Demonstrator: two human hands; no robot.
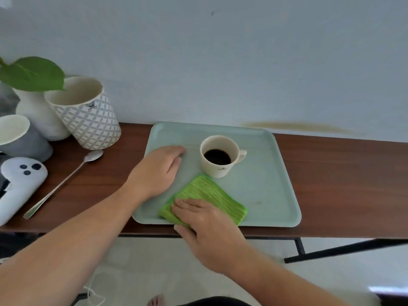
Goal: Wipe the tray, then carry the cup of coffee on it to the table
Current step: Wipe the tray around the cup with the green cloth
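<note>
A pale green tray [271,191] lies on a narrow dark wooden shelf. On its middle stands a cream cup [220,156] of black coffee, handle to the right. A bright green ribbed cloth [212,193] lies on the tray's near part, just in front of the cup. My right hand [205,221] presses on the cloth's near left corner, thumb over the tray's front rim. My left hand [157,171] rests flat on the tray's left part, fingers toward the cup, holding nothing.
Left of the tray lie a long metal spoon [64,182] and a white controller [19,184]. Behind them stand a patterned cup [86,113], a grey cup [19,138] and a white vase with a leaf [33,74]. The wall runs right behind the shelf [342,184].
</note>
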